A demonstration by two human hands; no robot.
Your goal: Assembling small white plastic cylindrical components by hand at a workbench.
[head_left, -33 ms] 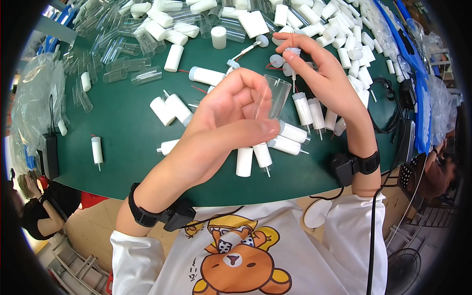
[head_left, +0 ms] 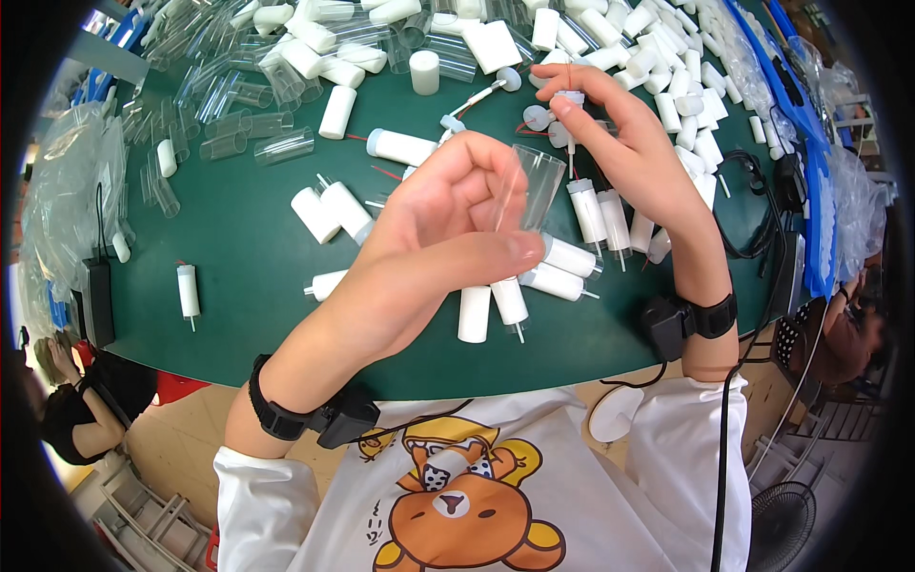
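Over the middle of the table my left hand [head_left: 438,214] grips a short clear plastic tube [head_left: 541,186] between thumb and curled fingers. The tube is tilted, with its far end toward the right. Up and to the right, my right hand [head_left: 620,133] pinches a small translucent cap with a white stem [head_left: 569,103] between thumb and forefinger; a thin red wire rises from it. Below that hand lie white cylinders in clear tubes [head_left: 587,212], with thin stems sticking out. More such assemblies [head_left: 510,301] and a plain white cylinder [head_left: 474,315] lie under and near my left hand.
Loose clear tubes [head_left: 284,146] heap at the far left of the green table [head_left: 238,329], white foam cylinders [head_left: 667,112] at the far right. One finished-looking assembly [head_left: 188,291] lies alone at left. Black cables [head_left: 753,238] and a blue tray edge [head_left: 818,229] line the right side.
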